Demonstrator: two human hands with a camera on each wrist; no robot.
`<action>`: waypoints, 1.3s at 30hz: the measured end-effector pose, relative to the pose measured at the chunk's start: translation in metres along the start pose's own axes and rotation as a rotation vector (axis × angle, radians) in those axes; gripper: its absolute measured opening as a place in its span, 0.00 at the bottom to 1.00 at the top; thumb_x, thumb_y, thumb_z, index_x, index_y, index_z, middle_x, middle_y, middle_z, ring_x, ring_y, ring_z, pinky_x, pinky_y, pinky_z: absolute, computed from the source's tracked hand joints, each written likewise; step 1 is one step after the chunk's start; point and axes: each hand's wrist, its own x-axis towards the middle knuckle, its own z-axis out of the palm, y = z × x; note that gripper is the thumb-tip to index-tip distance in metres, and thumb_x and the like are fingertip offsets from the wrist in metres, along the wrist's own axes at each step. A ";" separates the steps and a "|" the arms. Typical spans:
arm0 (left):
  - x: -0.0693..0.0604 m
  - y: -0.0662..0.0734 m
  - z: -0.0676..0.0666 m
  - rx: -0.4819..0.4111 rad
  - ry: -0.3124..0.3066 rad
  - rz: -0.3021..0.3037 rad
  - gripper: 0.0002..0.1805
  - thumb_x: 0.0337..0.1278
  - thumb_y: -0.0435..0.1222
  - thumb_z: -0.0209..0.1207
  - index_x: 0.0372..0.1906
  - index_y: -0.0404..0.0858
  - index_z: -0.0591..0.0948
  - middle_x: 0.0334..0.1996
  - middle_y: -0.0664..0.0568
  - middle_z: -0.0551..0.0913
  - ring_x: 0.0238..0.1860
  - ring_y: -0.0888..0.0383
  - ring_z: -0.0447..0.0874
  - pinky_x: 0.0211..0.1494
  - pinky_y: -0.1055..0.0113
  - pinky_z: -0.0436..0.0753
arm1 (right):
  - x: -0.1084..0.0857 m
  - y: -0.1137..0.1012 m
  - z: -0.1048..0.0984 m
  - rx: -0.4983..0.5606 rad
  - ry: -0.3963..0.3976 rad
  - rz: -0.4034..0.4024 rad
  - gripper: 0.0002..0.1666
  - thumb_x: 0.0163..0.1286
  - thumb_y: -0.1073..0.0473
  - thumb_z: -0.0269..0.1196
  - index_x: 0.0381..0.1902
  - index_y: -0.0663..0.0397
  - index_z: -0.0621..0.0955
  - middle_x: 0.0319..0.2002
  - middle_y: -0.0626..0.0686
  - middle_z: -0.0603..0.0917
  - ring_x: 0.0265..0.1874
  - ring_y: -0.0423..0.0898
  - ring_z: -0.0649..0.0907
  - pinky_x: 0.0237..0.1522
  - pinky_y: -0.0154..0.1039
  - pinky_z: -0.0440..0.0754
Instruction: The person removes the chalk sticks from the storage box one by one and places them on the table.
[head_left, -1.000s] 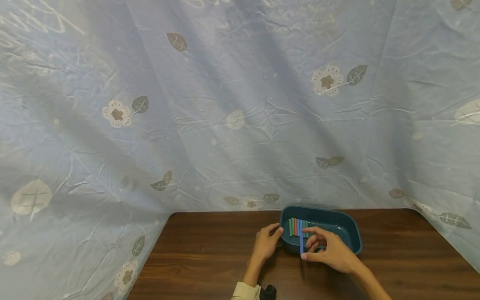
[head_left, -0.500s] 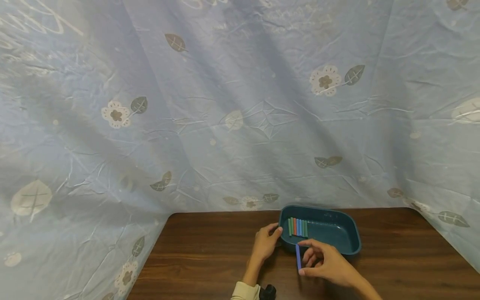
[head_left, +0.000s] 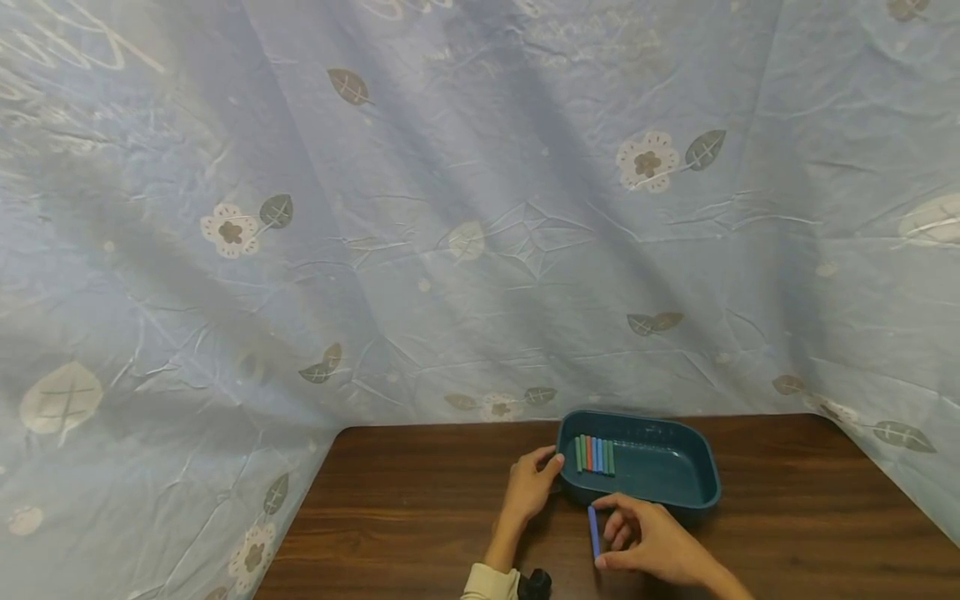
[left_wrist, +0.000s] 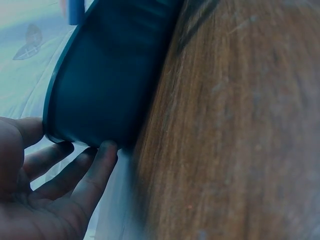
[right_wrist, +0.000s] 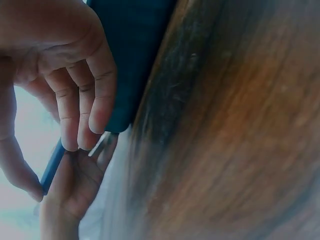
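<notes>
Blue stick (head_left: 594,534) is pinched between thumb and index tips of right hand (head_left: 652,537); one second ago held over tray (head_left: 660,468), now nearer person, clear of rim. Row of coloured sticks (head_left: 595,456), beyond right fingers, now fully exposed. Left hand (head_left: 531,483) unmoved. In left wrist view, left fingers spread, tips laid on tray's outer end wall. In right wrist view, one stick end covered by right fingers. Patterned cloth (head_left: 480,317) hung beyond fingers.
</notes>
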 end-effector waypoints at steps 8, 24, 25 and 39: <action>-0.001 0.000 0.000 0.008 -0.004 -0.002 0.21 0.78 0.44 0.61 0.63 0.34 0.87 0.58 0.42 0.90 0.61 0.49 0.87 0.66 0.46 0.84 | 0.001 0.004 0.002 -0.079 -0.021 0.033 0.40 0.65 0.52 0.80 0.67 0.66 0.77 0.40 0.53 0.86 0.34 0.37 0.85 0.36 0.34 0.85; 0.000 0.000 0.000 -0.029 -0.002 -0.003 0.21 0.77 0.43 0.62 0.62 0.33 0.86 0.55 0.44 0.92 0.53 0.56 0.89 0.57 0.59 0.88 | 0.001 0.009 0.005 -0.133 -0.047 0.048 0.40 0.62 0.52 0.81 0.65 0.65 0.79 0.38 0.51 0.86 0.33 0.37 0.83 0.36 0.33 0.83; 0.000 0.000 0.000 -0.031 -0.003 -0.006 0.21 0.77 0.43 0.62 0.63 0.33 0.86 0.55 0.44 0.92 0.53 0.56 0.89 0.57 0.59 0.88 | 0.001 0.010 0.006 -0.137 -0.049 0.049 0.40 0.62 0.52 0.81 0.65 0.65 0.79 0.38 0.50 0.86 0.33 0.37 0.83 0.36 0.33 0.83; 0.001 -0.002 0.000 -0.034 -0.009 -0.023 0.21 0.77 0.43 0.62 0.63 0.35 0.86 0.54 0.44 0.92 0.53 0.57 0.89 0.57 0.60 0.88 | 0.003 0.009 0.015 -0.206 -0.056 0.078 0.41 0.57 0.52 0.83 0.63 0.64 0.81 0.33 0.48 0.84 0.27 0.36 0.81 0.30 0.33 0.79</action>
